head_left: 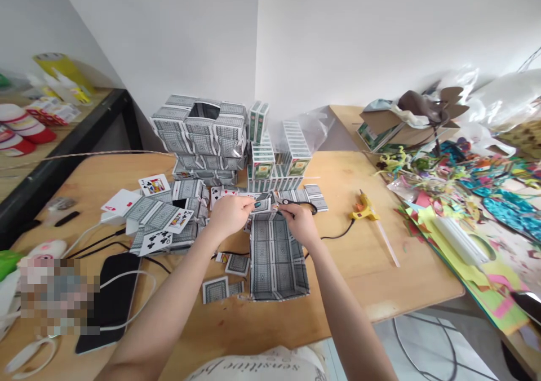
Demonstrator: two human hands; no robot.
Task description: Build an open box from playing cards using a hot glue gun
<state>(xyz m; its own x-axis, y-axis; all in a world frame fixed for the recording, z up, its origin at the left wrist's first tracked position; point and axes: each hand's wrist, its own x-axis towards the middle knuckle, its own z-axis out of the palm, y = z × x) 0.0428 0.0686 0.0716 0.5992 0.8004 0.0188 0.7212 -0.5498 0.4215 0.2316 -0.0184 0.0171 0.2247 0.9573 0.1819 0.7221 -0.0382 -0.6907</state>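
Observation:
My left hand (231, 216) pinches a small patterned playing card (264, 205) between thumb and fingertips. Close to it on the right, my right hand (300, 223) is closed on a pair of scissors (311, 205), whose black handle loop shows beyond the fingers. The blades point left toward the card, though the fingers partly hide them. Below both hands lies an open tray built of grey-backed playing cards (279, 257). Cut card pieces (215, 289) are on the table to its left.
A box-like structure of cards (200, 138) stands at the back, beside stacked card packs (264, 161). Loose cards (158, 215) cover the left. To the right sit a yellow glue gun (364, 207) and a glue stick (387, 243). A black tablet (112, 296) lies front left, among cables.

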